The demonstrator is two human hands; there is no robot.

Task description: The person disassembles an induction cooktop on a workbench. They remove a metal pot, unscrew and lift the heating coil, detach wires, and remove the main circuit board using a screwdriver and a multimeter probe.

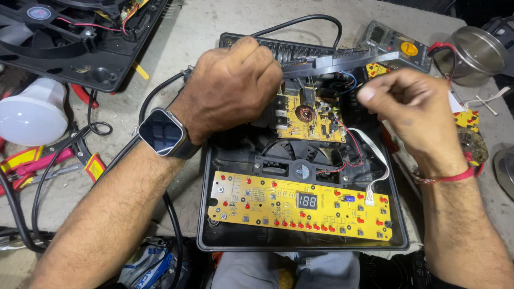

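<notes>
Your left hand [233,85], curled into a fist, presses on the ribbed back edge of the open black plastic casing [214,235] at centre frame, though what it grips, if anything, is hidden. Your right hand [415,109] hovers at upper right, fingertips pinched together, seemingly on nothing. Inside the casing lie a long yellow control board [267,206] studded with red dots and a smaller yellow circuit board [313,120] with a copper coil.

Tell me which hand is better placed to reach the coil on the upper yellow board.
Probably the left hand: it rests fisted right beside the coil. The right hand hovers further off, fingers pinched.
</notes>
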